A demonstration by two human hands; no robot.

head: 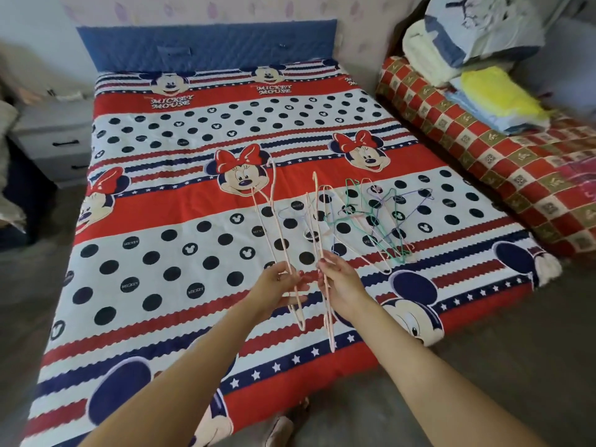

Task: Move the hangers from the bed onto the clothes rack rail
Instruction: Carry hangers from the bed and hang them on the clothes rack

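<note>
Above the bed's near half, my left hand (pixel 280 287) grips a thin pale pink hanger (pixel 270 217) that stands on edge, its hook up near the cartoon face. Close beside it, my right hand (pixel 338 280) pinches a second pale pink hanger (pixel 317 221), also held edge-on. A loose pile of several wire hangers (pixel 374 221) in pink, green, blue and purple lies flat on the bed (pixel 167 195) just right of my hands. No clothes rack rail shows in the head view.
A grey nightstand (pixel 54 140) with drawers stands left of the bed. On the right, a red checked roll of bedding (pixel 483 146) carries stacked folded quilts (pixel 477 43). Grey floor runs along the bed's foot and right side.
</note>
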